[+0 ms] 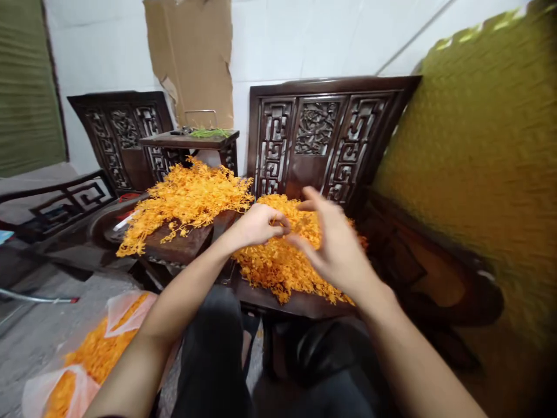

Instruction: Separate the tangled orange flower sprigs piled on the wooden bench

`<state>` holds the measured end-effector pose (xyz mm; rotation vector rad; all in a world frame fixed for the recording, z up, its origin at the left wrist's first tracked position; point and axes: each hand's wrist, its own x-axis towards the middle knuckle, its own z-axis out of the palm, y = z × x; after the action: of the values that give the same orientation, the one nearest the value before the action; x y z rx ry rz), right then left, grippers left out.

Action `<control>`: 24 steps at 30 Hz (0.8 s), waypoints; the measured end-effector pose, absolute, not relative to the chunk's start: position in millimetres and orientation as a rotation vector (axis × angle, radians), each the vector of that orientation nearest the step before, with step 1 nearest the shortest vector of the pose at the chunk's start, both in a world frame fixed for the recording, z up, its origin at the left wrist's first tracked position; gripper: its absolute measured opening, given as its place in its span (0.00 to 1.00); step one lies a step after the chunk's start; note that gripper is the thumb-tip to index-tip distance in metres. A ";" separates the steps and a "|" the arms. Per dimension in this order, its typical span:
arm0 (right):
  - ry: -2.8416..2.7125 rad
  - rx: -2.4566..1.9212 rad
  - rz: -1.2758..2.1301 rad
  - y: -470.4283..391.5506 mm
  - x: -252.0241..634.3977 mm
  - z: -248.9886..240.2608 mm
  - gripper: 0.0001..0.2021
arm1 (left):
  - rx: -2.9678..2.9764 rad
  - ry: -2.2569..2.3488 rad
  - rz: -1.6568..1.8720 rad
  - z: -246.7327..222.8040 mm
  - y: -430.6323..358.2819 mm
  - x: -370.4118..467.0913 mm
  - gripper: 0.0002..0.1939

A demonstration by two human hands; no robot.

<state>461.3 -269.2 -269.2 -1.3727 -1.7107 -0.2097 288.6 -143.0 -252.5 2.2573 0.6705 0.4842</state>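
Above a heap of orange artificial sprigs (282, 267) on the dark wooden seat, my left hand (263, 225) is closed, its thumb and fingertips pinched together. Whatever it holds is too small to make out. Just to its right, my right hand (328, 241) has its thumb and fingers spread apart, with nothing visible between them, and is slightly blurred. A second pile of orange sprigs (195, 194) lies on a dark wooden surface to the left, beyond my left forearm.
A clear plastic bag (78, 389) with orange sprigs stands on the floor at lower left. Green stems (211, 133) lie on a small wooden table (165, 139) at the back. Carved chair backs (313, 168) line the wall. A yellow-green padded sheet (487, 162) rises at right.
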 end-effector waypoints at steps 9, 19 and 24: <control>-2.049 -1.685 0.042 -236.2 524.6 -338.0 0.20 | 2.616 0.517 0.108 -297.8 -110.5 318.0 0.13; -1.676 -1.456 0.675 -256.7 565.5 -354.2 0.19 | 2.094 0.552 0.125 -311.3 -99.2 314.1 0.14; -1.460 -1.297 0.773 -250.8 550.8 -364.1 0.19 | 2.058 0.533 0.326 -319.0 -116.7 329.2 0.14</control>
<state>550.8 -250.8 -364.1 -1.2972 -1.4601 0.7733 329.2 -116.7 -319.0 2.0584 0.5334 0.3258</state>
